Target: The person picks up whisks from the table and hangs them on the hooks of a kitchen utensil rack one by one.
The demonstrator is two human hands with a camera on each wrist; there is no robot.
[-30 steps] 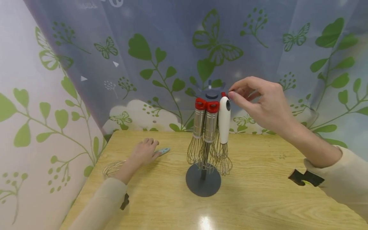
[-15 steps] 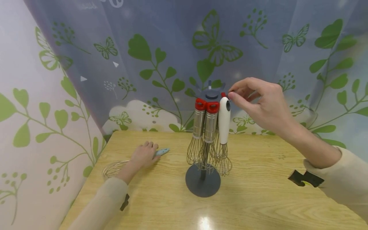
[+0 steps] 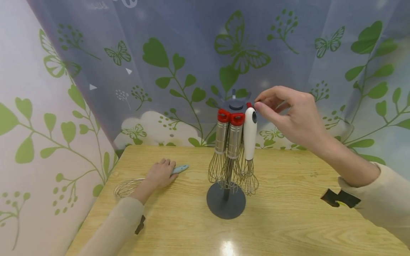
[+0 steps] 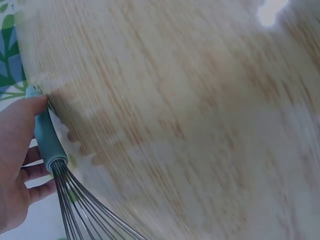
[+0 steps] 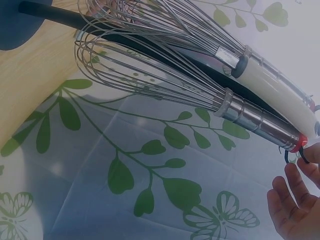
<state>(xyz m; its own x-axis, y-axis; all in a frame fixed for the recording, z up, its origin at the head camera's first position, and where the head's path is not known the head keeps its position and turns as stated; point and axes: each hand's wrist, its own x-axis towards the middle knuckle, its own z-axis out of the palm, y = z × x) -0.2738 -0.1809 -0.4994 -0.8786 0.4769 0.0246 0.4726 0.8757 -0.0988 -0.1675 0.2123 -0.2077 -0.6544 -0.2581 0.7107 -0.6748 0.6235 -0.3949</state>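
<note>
A dark grey whisk stand stands upright on the table. Hanging from it are whisks with silver handles and red ends, two of them in front, one left silver whisk and one right silver whisk, plus a white-handled whisk. Another silver whisk hangs behind. My right hand pinches a hook at the stand's top with thumb and index finger. My left hand holds the handle of a light blue whisk, thumb across it; its wire loops lie toward the left.
Beneath everything is a wooden table, whose back edge meets a hanging blue-grey cloth printed with leaves and butterflies. A pale patterned sheet borders the left side.
My left hand has shifted slightly back and settled around the light blue whisk's handle. The right hand keeps its pinch at the stand's hook, and the hanging whisks stay put.
</note>
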